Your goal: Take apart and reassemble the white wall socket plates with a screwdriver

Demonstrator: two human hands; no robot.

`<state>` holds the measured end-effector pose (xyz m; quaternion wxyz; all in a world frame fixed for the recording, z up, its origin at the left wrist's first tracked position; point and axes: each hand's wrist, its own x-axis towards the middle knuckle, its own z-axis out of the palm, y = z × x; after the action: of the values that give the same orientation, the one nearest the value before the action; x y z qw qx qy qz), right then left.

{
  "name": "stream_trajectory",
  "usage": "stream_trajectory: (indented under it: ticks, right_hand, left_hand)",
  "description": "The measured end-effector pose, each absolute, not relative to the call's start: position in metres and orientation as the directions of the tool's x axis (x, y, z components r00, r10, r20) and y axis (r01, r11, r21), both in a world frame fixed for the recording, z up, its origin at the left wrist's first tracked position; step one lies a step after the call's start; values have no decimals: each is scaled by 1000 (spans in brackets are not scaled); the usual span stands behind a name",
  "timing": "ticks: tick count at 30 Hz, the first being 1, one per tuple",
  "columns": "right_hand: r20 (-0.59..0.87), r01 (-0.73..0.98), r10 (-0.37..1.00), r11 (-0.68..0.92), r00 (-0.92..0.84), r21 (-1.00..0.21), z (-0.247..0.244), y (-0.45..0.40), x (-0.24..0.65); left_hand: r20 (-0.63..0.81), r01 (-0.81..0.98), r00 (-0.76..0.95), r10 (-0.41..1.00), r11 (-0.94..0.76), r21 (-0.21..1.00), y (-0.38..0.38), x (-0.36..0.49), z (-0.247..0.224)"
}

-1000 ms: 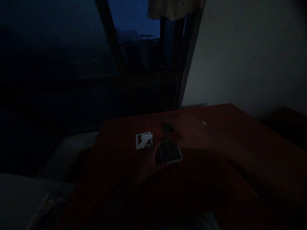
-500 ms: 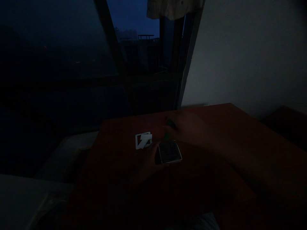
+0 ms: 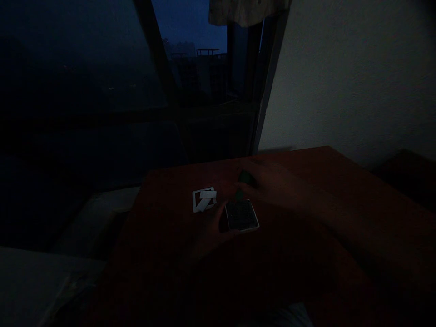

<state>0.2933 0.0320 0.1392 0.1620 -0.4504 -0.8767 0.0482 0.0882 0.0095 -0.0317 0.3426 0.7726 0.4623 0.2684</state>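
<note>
The picture is very dark. A square dark box with a pale rim [image 3: 242,215] lies on the reddish table [image 3: 293,159]. My left hand [image 3: 213,231] grips its left side, thumb at the near edge and fingers at the far left corner. Beyond the box, my right hand [image 3: 269,181] is closed round a dark green object [image 3: 246,177], whose lower part reaches down near the box's far edge. What this object is cannot be made out. Left of the box lies a white square frame [image 3: 195,202] with white strips [image 3: 207,195] across it.
A dark window [image 3: 204,109] stands behind the table, with a pale cloth [image 3: 248,11] hanging at its top. A grey wall [image 3: 350,81] rises at the right. Some dark furniture [image 3: 405,175] is beside the table at the far right.
My right hand has shifted slightly to the right with the green object, which shows more clearly now. My left hand and the box are nearly unmoved.
</note>
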Motion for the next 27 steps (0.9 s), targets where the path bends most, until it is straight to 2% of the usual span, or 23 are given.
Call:
stream_trajectory:
  ticks: [4, 10, 14, 17, 22, 27]
  right_hand:
    - [235, 657, 744, 665, -625, -356, 141, 28, 297]
    - [277, 731, 783, 620, -556, -284, 135, 29, 295]
    - [309, 696, 755, 654, -578, -297, 134, 30, 294]
    - [294, 685, 747, 664, -596, -301, 135, 29, 294]
    - [284, 748, 781, 620, -556, -238, 135, 30, 294]
    - [261, 623, 703, 709, -662, -329, 141, 30, 295]
  left_hand:
    - [85, 528, 402, 912, -307, 792, 9, 89, -30]
    - [109, 511, 405, 908, -324, 796, 10, 89, -30]
    - [81, 525, 411, 908, -309, 793, 11, 89, -30]
    - [75, 521, 410, 909, -301, 799, 11, 89, -28]
    - [109, 509, 397, 911, -318, 800, 11, 89, -31]
    - [95, 518, 403, 910, -312, 797, 11, 88, -36]
